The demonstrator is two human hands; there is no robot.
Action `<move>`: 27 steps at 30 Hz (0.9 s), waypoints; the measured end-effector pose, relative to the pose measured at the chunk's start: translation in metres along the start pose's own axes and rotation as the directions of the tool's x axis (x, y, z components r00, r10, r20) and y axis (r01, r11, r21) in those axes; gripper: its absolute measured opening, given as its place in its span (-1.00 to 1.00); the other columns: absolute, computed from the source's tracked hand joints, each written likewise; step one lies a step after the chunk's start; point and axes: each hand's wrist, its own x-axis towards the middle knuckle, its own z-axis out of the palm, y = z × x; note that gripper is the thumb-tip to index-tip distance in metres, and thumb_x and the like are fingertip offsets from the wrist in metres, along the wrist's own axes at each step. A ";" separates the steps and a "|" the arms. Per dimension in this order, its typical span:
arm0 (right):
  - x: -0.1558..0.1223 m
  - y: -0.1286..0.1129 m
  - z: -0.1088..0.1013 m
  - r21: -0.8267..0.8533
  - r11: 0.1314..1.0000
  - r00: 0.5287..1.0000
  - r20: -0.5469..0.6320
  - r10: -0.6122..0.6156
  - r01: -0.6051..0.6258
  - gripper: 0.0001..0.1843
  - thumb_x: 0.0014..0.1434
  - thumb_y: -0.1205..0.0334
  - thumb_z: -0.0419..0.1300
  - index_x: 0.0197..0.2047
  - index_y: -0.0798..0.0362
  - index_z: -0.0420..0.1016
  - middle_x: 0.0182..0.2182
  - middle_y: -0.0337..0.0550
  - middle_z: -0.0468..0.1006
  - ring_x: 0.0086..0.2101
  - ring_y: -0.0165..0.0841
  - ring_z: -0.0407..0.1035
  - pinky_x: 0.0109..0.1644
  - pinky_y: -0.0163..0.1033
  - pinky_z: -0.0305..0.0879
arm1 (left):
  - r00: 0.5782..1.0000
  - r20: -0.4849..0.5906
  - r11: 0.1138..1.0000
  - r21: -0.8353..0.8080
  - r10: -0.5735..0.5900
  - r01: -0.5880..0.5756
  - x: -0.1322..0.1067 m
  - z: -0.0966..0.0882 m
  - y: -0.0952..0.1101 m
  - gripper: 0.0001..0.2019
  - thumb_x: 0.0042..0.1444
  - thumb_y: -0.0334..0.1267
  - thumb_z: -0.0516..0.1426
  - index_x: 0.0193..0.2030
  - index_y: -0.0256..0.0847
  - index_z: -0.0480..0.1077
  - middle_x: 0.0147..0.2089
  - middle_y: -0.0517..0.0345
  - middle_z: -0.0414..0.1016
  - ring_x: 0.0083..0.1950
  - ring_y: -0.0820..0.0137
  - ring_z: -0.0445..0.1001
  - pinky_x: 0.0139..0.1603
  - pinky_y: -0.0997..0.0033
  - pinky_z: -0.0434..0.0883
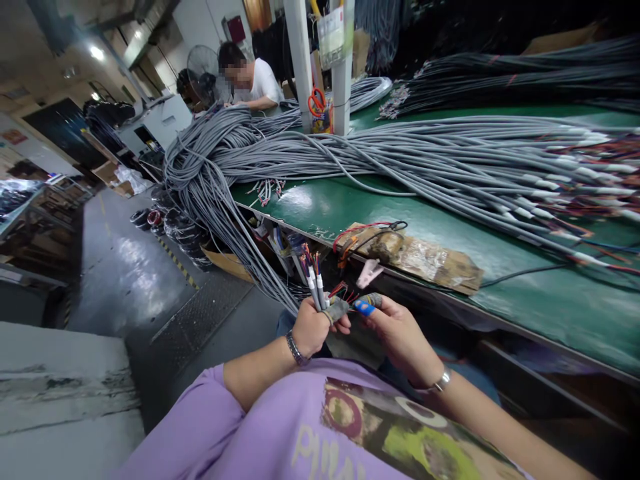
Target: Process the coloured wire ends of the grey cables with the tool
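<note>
Centrally, in front of the purple shirt (pixel 280 420), the left hand (pixel 311 328) is closed around a small group of grey cables (pixel 321 293). The cable ends project upward from the fist; each carries a white sleeve, with multicoloured wires (pixel 307 257) fanning out above it. The right hand (pixel 400 330) is positioned just beside the left, thumb and forefinger brought together at several thin dark and red wires (pixel 349 293); whether the fingertips fully clamp these wires cannot be determined. A blue covering (pixel 365 307) encloses the right thumb tip. Both hands are located at the near edge of the green workbench (pixel 300 207). Directly beyond them, a pale clip (pixel 369 272) is situated at the end of a worn wooden board (pixel 425 260). A large grey cable bundle (pixel 310 153) extends across the bench and hangs over its left end. Behind the bundle, a co-worker (pixel 263 83) in white leans forward.
</note>
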 end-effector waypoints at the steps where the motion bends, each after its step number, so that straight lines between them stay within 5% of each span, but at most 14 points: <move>1: 0.000 0.000 -0.001 0.029 1.000 1.000 -0.012 0.007 -0.007 -0.65 -0.14 -0.02 0.41 -0.51 0.07 0.46 -0.58 -0.24 0.37 -0.54 -0.44 0.18 -0.46 -0.31 0.19 | 1.000 -0.003 1.000 -0.006 0.006 -0.006 0.001 0.000 0.001 -0.58 -0.04 0.04 0.23 -0.62 -0.32 0.36 -0.64 0.11 0.40 -0.63 0.50 0.39 -0.62 0.55 0.13; 5: 0.005 0.001 -0.011 0.211 0.977 0.997 -0.053 0.047 -0.034 -0.65 -0.15 0.05 0.42 -0.58 0.06 0.38 -0.64 -0.31 0.27 -0.58 -0.49 0.13 -0.48 -0.36 0.23 | 0.999 -0.035 0.998 -0.063 0.002 -0.004 0.005 -0.003 0.005 -0.60 -0.08 0.02 0.26 -0.61 -0.31 0.34 -0.65 0.15 0.39 -0.66 0.51 0.37 -0.65 0.57 0.14; 9: 0.018 0.006 -0.024 0.353 0.932 0.994 -0.035 0.103 -0.084 -0.68 -0.08 -0.01 0.39 -0.48 0.05 0.45 -0.57 -0.26 0.37 -0.55 -0.46 0.24 -0.46 -0.34 0.33 | 1.000 0.011 0.992 -0.128 -0.023 0.024 0.009 -0.005 0.010 -0.61 -0.13 0.01 0.30 -0.58 -0.31 0.35 -0.65 0.19 0.38 -0.68 0.52 0.34 -0.66 0.56 0.21; 16: 0.041 -0.003 -0.025 0.420 0.856 0.951 0.199 0.238 -0.302 -0.59 0.03 -0.17 0.29 -0.39 0.06 0.53 -0.40 -0.12 0.53 -0.47 -0.41 0.37 -0.39 -0.33 0.39 | 0.969 0.227 0.979 -0.157 -0.094 0.131 0.018 -0.003 0.018 -0.59 -0.22 0.00 0.35 -0.54 -0.32 0.35 -0.66 0.19 0.38 -0.70 0.52 0.31 -0.69 0.54 0.27; 21: 0.045 -0.014 -0.014 0.386 0.900 0.951 0.295 0.086 -0.202 -0.63 0.05 -0.10 0.30 -0.39 0.08 0.51 -0.46 -0.19 0.49 -0.48 -0.42 0.34 -0.37 -0.31 0.34 | 0.937 0.335 0.966 -0.193 -0.101 0.173 0.029 -0.003 0.017 -0.62 -0.20 -0.04 0.35 -0.48 -0.31 0.36 -0.66 0.22 0.37 -0.70 0.53 0.28 -0.69 0.55 0.28; 27: 0.045 -0.005 -0.010 0.361 0.926 0.986 0.158 0.059 -0.113 -0.58 0.03 -0.16 0.29 -0.37 0.07 0.54 -0.47 -0.17 0.50 -0.50 -0.41 0.32 -0.40 -0.29 0.32 | 0.921 0.365 0.959 -0.185 -0.137 0.216 0.034 -0.007 0.014 -0.63 -0.18 -0.05 0.35 -0.47 -0.31 0.37 -0.67 0.23 0.34 -0.68 0.53 0.29 -0.70 0.56 0.27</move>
